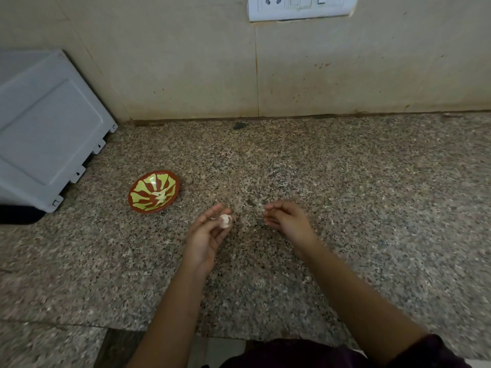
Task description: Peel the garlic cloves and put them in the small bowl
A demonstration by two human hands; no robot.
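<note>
Counter [345, 181] of speckled stone runs the full width, meeting a beige wall [186, 75] behind. At the far left a grey box [45, 128] stands on it, tilted in this view. Just right of the box sits the bowl [144, 185], red-brown with yellow-green streaks, and a few pale peeled cloves [160, 197] lie in its middle. Right of the bowl and nearer the person, the left hand [210, 229] is palm up above the counter. Its thumb and fingers are curled round a garlic piece [225, 221] that is whitish with some skin on it. A gap of bare counter separates it from the right hand [284, 219], which hovers at about the same height with its fingers loosely curled toward the left. Nothing plainly shows in them, and I cannot tell whether they pinch a scrap of skin. High on the wall, right of centre, is a white switch plate [300, 6]. A dark sleeve [430, 351] covers the right arm at the bottom right.
</note>
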